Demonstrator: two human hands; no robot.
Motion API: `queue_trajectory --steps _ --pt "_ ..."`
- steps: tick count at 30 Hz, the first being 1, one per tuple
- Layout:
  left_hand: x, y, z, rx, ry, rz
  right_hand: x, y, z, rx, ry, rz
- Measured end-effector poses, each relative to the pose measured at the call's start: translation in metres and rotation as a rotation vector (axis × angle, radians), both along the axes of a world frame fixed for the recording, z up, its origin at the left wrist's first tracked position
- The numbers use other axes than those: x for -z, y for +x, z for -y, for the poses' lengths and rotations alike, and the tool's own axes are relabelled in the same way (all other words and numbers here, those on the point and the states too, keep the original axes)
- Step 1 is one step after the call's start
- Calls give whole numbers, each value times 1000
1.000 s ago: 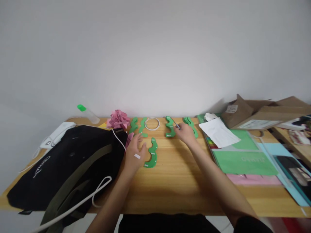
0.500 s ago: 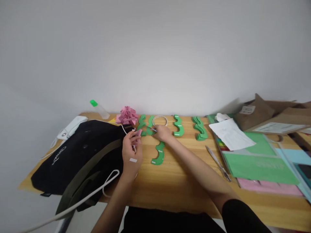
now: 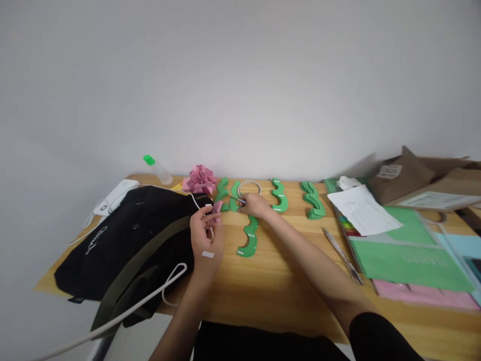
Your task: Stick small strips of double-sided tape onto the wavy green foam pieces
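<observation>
My left hand (image 3: 205, 235) is raised above the wooden table (image 3: 285, 281) beside the black bag (image 3: 128, 240), its fingers pinched on a small pink paper piece (image 3: 217, 206); a white strip sticks to the back of the hand. My right hand (image 3: 255, 204) reaches to the wavy green cut-outs (image 3: 229, 194) near the white tape ring (image 3: 249, 188) and pinches something thin that I cannot make out. Another wavy green cut-out (image 3: 248, 237) lies between my arms.
A pink paper flower (image 3: 202, 179), more green cut-outs (image 3: 280, 195) and a stack of them (image 3: 312, 200) lie along the back. Scissors (image 3: 341, 254), coloured paper sheets (image 3: 402, 250), white paper (image 3: 356, 208) and brown bags (image 3: 417, 178) fill the right. A green-capped bottle (image 3: 158, 169) lies back left.
My right hand moved left from the middle cut-out to the ones by the tape ring. My left hand lifted off the table and took the pink piece. The view shifted left.
</observation>
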State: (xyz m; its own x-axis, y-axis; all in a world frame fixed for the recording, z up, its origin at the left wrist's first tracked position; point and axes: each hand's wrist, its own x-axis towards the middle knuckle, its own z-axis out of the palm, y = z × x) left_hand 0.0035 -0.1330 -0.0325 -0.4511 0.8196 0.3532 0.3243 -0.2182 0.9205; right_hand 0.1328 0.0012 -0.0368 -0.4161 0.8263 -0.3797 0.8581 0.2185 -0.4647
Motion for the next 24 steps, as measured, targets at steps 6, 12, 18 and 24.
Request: queue_trajectory --steps 6,12,18,24 --pt "-2 -1 2 -22 1 0 3 3 -3 99 -82 -177" --pt "1 0 2 3 -42 44 -3 16 -3 238 -118 -574" --pt "4 9 -3 185 -139 329 -9 40 50 330 -248 -924" --pt "-2 32 2 329 -404 658 6 66 111 359 -379 -1010"
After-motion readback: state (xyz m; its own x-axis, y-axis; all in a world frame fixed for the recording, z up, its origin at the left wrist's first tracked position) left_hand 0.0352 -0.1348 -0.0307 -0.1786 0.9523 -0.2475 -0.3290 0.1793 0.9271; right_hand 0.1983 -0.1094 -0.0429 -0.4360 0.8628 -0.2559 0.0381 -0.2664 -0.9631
